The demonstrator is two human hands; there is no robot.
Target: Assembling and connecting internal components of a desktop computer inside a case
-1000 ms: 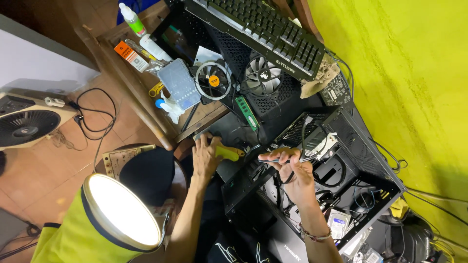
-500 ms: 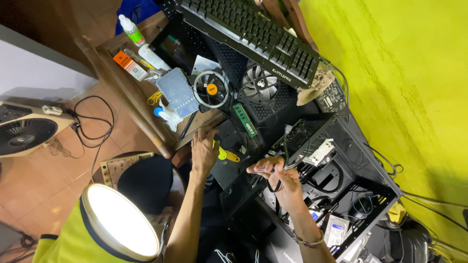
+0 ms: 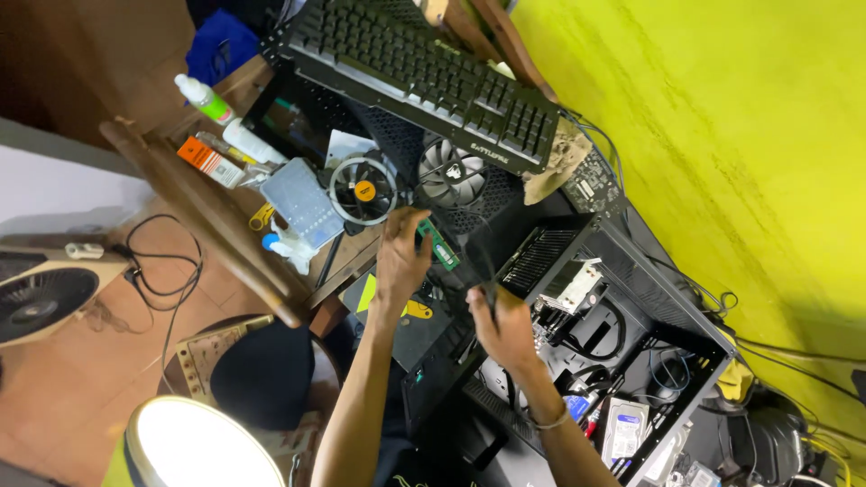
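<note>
My left hand (image 3: 400, 263) reaches up to a green memory stick (image 3: 440, 247) lying on a black panel, and its fingertips close on the stick's near end. A yellow-handled screwdriver (image 3: 413, 309) lies just below that hand. My right hand (image 3: 503, 326) hovers at the edge of the open black computer case (image 3: 672, 311), pinching a thin black tool (image 3: 487, 275) that points up towards the memory stick. The two hands are a short distance apart.
A black keyboard (image 3: 424, 81) lies across the top. A round cooler fan (image 3: 363, 189), a case fan (image 3: 451, 176), a white-green bottle (image 3: 203, 95) and an orange box (image 3: 209, 160) sit on the wooden bench. A lit lamp (image 3: 203, 446) and a floor fan (image 3: 41, 298) stand at left.
My left hand left the yellow screwdriver and moved up to the green memory stick. My right hand drew back from inside the case to its edge.
</note>
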